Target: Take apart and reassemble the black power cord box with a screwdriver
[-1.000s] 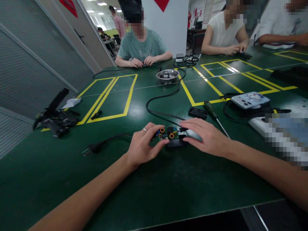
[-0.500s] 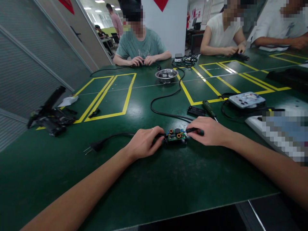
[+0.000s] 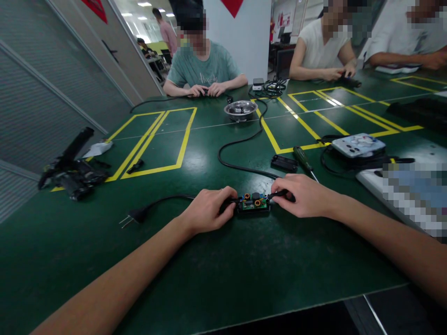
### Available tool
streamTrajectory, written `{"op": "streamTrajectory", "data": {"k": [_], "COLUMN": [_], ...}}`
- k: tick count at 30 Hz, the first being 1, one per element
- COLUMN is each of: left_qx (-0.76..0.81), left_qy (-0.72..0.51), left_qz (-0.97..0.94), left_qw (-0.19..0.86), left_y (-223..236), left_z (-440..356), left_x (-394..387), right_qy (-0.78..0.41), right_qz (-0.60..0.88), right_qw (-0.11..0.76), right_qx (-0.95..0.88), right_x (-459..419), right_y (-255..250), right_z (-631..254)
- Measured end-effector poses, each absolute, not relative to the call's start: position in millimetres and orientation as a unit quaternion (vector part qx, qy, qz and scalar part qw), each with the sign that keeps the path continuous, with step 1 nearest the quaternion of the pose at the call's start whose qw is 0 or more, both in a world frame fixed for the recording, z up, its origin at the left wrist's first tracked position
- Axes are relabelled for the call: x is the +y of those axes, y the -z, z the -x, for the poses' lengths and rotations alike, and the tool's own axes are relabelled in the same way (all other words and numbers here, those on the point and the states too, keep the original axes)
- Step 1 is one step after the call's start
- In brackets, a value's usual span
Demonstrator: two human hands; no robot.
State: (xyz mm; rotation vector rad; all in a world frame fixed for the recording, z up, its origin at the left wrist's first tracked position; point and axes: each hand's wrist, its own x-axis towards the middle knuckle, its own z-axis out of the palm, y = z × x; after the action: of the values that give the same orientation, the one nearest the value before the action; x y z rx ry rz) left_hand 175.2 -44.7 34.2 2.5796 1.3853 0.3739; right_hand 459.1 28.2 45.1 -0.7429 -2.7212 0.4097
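Head; circuit board (image 3: pixel 252 204) beside left hand (image 3: pixel 210 210)

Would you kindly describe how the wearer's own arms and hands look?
The left arm and right arm are bare as far as they show, with no sleeve, watch or bracelet. The left hand and right hand wear no gloves; any ring is too small to tell.

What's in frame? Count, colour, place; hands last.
table: one, green, foreground
circuit board: one, green, centre
case: one, black, beneath board
shell: one, black, beyond board
screwdriver: one, green-handled, beside shell
bowl: one, silver, far middle
phone: one, pale, right
blurred item: one, whitish, right edge
plug: one, black, left
cords: several, black, on table
parts pile: one, black, left
tape: several strips, yellow, table
people: five, mixed clothing, background
left hand: one, ungloved, gripping cord
right hand: one, ungloved, gripping cord
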Motion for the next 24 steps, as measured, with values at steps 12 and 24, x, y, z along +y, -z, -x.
{"op": "streamTrajectory", "data": {"k": [12,24], "left_qx": [0.464,0.475], "left_qy": [-0.079,-0.078], "left_qz": [-0.878,-0.873], "left_qw": [0.088,0.077], "left_y": [-38.9,-36.6], "left_z": [-180.5,-180.8], "left_x": [-44.0,-44.3], "right_qy": [-0.142,-0.163], "right_qz": [0.265,0.234], "right_qw": [0.144,0.153], "right_qx": [-0.943,-0.946], "right_x": [29.0,29.6], "right_y": [-44.7,-42.6], "right_z": [-459.2,-457.6]}}
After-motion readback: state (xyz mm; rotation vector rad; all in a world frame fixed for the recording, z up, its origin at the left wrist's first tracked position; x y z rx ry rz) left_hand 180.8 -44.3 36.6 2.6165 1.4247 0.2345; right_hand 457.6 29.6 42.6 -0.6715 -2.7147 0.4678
